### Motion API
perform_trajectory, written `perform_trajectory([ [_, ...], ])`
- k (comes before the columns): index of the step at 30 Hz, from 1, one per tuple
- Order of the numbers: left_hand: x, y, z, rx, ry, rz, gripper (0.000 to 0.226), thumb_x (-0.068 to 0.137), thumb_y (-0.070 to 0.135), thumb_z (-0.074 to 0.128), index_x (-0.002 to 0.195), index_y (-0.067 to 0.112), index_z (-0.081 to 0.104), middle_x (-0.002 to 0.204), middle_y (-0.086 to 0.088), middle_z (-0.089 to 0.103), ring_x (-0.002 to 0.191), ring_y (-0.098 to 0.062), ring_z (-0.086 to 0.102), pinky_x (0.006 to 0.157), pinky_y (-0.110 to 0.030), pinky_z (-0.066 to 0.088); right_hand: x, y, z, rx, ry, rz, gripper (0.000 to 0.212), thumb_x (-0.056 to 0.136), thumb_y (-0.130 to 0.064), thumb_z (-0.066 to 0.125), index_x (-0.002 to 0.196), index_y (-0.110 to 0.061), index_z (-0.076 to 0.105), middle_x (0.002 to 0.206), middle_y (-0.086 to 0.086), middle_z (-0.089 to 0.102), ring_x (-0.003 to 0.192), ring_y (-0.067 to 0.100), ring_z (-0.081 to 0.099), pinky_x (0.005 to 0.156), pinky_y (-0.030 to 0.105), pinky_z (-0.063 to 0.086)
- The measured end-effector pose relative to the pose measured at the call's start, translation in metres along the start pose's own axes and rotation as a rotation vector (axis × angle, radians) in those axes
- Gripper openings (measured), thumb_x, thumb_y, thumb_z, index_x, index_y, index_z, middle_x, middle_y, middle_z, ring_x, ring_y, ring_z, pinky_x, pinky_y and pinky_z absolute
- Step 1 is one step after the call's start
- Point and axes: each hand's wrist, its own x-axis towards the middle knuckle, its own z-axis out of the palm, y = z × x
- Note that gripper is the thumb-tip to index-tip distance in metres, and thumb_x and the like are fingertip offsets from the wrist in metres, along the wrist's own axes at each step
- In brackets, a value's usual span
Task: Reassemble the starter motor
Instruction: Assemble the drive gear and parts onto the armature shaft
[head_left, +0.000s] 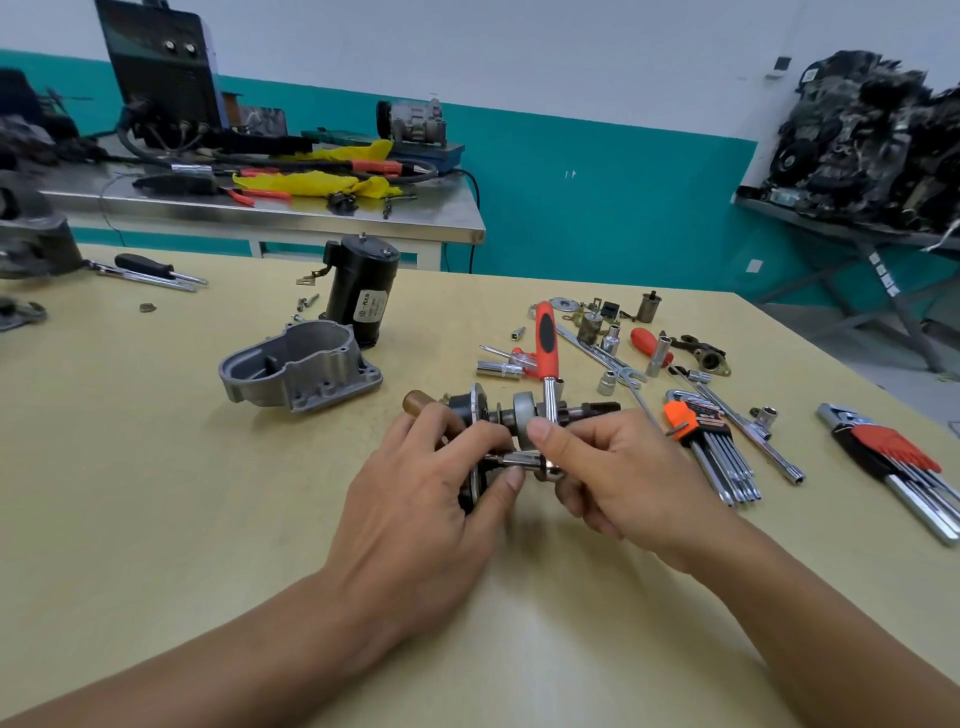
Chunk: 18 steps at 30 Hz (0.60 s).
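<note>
Black motor body (361, 288) upright on surface (156, 467); grey aluminium housing (301, 366) just beside it, open side up; shaft assembly (498, 413) horizontal, held off surface.

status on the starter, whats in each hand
Left hand grips shaft assembly, right hand pinches ratchet at its socket end. Housing and black motor body apart, not yet joined. Loose sockets, hex keys off right, not blocking.

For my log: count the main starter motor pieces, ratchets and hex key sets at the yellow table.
Black cylindrical motor body: 1
Grey cast-aluminium housing: 1
Dark shaft-and-gear assembly, gripped by left hand: 1
Red-handled ratchet wrench, pinched by right hand: 1
Hex key sets, orange-holder set and red-holder set: 2
Total: 6
</note>
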Motion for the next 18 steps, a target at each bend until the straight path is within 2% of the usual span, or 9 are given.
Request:
perform_trajectory([
  [3,0.001,0.001,0.001,-0.002,0.002,-0.003,0.029,0.090,0.059,0.043,0.107,0.043,0.060,0.095,0.016,0.047,0.091,-0.010,0.045,0.068,-0.031,0.045,0.000,0.004,-0.002,-0.036,-0.004,-0.135,0.061,0.083,-0.064,0.064,0.068,-0.006,0.064,0.051,0.004,0.057,0.040,0.010,0.045,0.042,0.021,0.035],
  [5,0.002,0.000,0.001,-0.021,0.001,-0.018,0.028,0.092,0.060,0.045,0.107,0.043,0.062,0.095,0.016,0.048,0.093,-0.010,0.046,0.070,-0.032,0.046,0.000,0.005,-0.003,-0.112,-0.010,-0.320,0.038,0.085,-0.054,0.068,0.074,-0.018,0.070,0.056,0.005,0.055,0.049,0.008,0.044,0.047,0.026,0.035],
  [7,0.003,-0.002,0.001,-0.065,-0.013,-0.043,0.028,0.093,0.059,0.047,0.110,0.043,0.063,0.098,0.016,0.049,0.095,-0.011,0.047,0.074,-0.035,0.047,-0.001,0.003,-0.005,-0.166,-0.011,-0.471,0.011,0.084,-0.044,0.073,0.084,-0.033,0.073,0.065,-0.003,0.059,0.057,0.008,0.049,0.052,0.024,0.039],
  [8,0.003,-0.003,0.001,-0.083,-0.020,-0.052,0.026,0.094,0.057,0.050,0.111,0.043,0.063,0.099,0.016,0.049,0.096,-0.011,0.047,0.076,-0.036,0.047,-0.001,0.003,-0.006,-0.177,-0.006,-0.510,0.007,0.083,-0.038,0.077,0.088,-0.035,0.073,0.070,-0.006,0.062,0.060,0.009,0.053,0.054,0.025,0.043],
  [9,0.003,-0.003,0.000,-0.095,-0.025,-0.056,0.023,0.094,0.055,0.053,0.111,0.043,0.062,0.099,0.017,0.049,0.097,-0.011,0.046,0.077,-0.037,0.047,-0.001,0.003,-0.006,-0.169,-0.001,-0.513,0.011,0.082,-0.035,0.078,0.091,-0.033,0.073,0.074,-0.005,0.064,0.063,0.012,0.055,0.054,0.028,0.045],
  [11,0.003,-0.002,-0.001,-0.090,-0.021,-0.041,0.020,0.094,0.054,0.054,0.110,0.044,0.060,0.097,0.019,0.047,0.095,-0.010,0.046,0.076,-0.035,0.047,0.000,0.001,-0.003,-0.114,-0.010,-0.445,0.019,0.083,-0.045,0.075,0.089,-0.027,0.073,0.071,0.002,0.064,0.059,0.017,0.054,0.053,0.035,0.044],
  [15,0.002,0.005,-0.003,-0.043,-0.013,0.019,0.026,0.090,0.048,0.054,0.116,0.045,0.055,0.091,0.018,0.043,0.090,-0.009,0.046,0.071,-0.033,0.045,0.011,-0.003,0.002,-0.003,0.058,-0.177,0.063,0.076,-0.070,0.063,0.069,-0.006,0.064,0.050,0.002,0.053,0.044,0.016,0.044,0.044,0.028,0.036],
  [18,0.002,0.007,-0.004,-0.027,-0.007,0.025,0.023,0.090,0.044,0.055,0.112,0.044,0.058,0.088,0.017,0.042,0.085,-0.009,0.044,0.070,-0.038,0.043,0.011,-0.003,-0.002,-0.016,0.011,-0.145,0.066,0.072,-0.069,0.062,0.071,-0.003,0.066,0.053,0.011,0.054,0.044,0.018,0.044,0.043,0.026,0.035],
])
